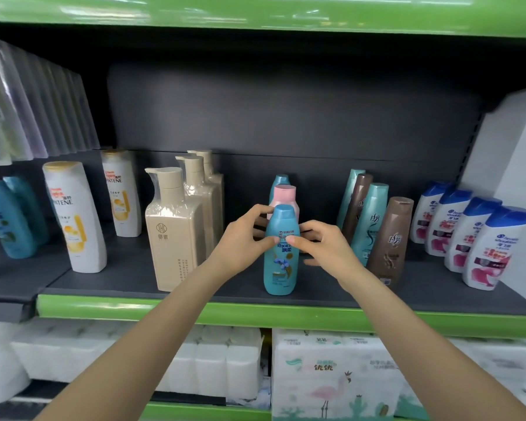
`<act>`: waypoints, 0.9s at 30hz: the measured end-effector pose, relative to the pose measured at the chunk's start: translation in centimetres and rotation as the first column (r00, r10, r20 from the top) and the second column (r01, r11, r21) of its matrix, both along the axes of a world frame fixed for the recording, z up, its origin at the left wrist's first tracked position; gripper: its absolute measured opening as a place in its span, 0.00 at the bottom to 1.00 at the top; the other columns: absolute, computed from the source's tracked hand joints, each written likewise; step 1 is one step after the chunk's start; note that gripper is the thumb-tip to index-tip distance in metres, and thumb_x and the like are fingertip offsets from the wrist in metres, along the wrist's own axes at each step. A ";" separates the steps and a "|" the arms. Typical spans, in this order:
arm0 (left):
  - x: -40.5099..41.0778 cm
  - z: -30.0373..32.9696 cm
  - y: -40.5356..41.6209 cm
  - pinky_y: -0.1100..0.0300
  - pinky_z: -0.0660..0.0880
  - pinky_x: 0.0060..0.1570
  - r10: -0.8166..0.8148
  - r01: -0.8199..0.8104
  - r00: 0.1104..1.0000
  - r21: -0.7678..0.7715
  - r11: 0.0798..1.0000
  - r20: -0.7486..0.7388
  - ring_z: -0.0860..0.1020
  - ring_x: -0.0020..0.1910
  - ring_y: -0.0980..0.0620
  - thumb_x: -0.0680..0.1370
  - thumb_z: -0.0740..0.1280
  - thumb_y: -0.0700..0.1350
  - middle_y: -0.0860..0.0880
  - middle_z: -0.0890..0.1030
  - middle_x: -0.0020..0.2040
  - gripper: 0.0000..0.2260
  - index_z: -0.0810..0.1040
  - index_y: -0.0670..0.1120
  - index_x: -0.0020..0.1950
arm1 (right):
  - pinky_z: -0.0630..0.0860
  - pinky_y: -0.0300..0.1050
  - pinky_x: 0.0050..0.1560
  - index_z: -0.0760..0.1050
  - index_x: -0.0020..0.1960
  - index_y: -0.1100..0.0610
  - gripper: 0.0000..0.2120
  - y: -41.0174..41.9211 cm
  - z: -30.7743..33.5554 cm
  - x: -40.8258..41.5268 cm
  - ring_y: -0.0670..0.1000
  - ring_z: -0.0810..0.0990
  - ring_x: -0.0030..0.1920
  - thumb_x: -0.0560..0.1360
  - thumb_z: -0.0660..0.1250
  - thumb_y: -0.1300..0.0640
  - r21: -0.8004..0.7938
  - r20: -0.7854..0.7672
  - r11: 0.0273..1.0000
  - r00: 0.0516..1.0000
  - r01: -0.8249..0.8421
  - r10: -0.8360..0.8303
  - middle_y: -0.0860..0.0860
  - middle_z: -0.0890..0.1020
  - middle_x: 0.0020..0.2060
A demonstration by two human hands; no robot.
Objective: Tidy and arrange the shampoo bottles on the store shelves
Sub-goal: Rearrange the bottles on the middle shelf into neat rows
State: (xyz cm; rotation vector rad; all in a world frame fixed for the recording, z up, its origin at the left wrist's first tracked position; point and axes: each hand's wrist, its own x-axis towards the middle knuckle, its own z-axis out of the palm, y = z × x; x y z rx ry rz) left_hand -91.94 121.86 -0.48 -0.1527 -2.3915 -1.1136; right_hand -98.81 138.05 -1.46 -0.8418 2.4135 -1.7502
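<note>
A blue Rejoice shampoo bottle point(280, 262) stands upright near the front of the dark shelf point(225, 284). Behind it in a row stand a pink-capped bottle point(284, 194) and another blue bottle point(281, 179). My left hand point(243, 241) grips the front bottle from its left side, thumb on the label and fingers curled round behind. My right hand point(319, 244) grips it from the right, thumb meeting the left thumb on the label.
Beige pump bottles point(176, 232) stand to the left, white Pantene bottles point(76, 220) further left. Teal and brown bottles point(389, 241) and white blue-capped bottles point(492, 247) stand to the right. Tissue packs point(331, 372) fill the shelf below the green edge point(255, 314).
</note>
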 end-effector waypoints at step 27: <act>-0.4 1.7 0.8 0.52 0.78 0.53 0.083 -0.090 0.993 -0.090 0.992 -0.080 0.79 0.52 0.54 0.74 0.70 0.43 0.50 0.80 0.55 0.12 0.77 0.49 0.56 | 0.76 0.57 0.59 0.73 0.59 0.56 0.12 -2.7 2.8 -4.9 0.54 0.79 0.56 0.76 0.67 0.59 0.018 0.055 1.000 0.998 -0.011 0.010 0.55 0.80 0.54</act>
